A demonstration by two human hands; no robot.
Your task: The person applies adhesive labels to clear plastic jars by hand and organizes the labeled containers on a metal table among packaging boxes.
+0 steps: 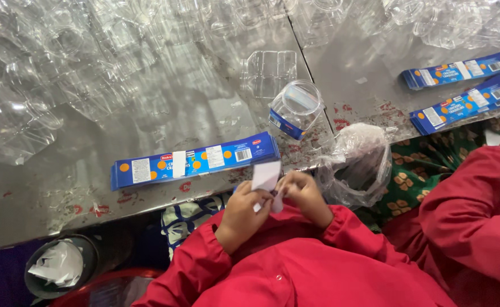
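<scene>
Both of my hands, in red sleeves, are raised close to my chest at the table's near edge. My left hand [243, 211] and my right hand [304, 195] pinch a small white paper strip [266, 176] between the fingertips, its white back facing up. Just beyond my hands lies a stack of long blue labels [196, 161] printed with orange dots. A clear plastic jar [296, 108] lies tipped on its side past the stack, a blue label around its lower part.
Many empty clear jars [91, 68] crowd the far side of the metal table [164, 113]. Two more blue label stacks [466, 105] lie at right. A crumpled clear bag [359, 165] hangs at the edge. A bin with paper scraps [59, 266] stands below left. Another person's red sleeve [472, 210] is at right.
</scene>
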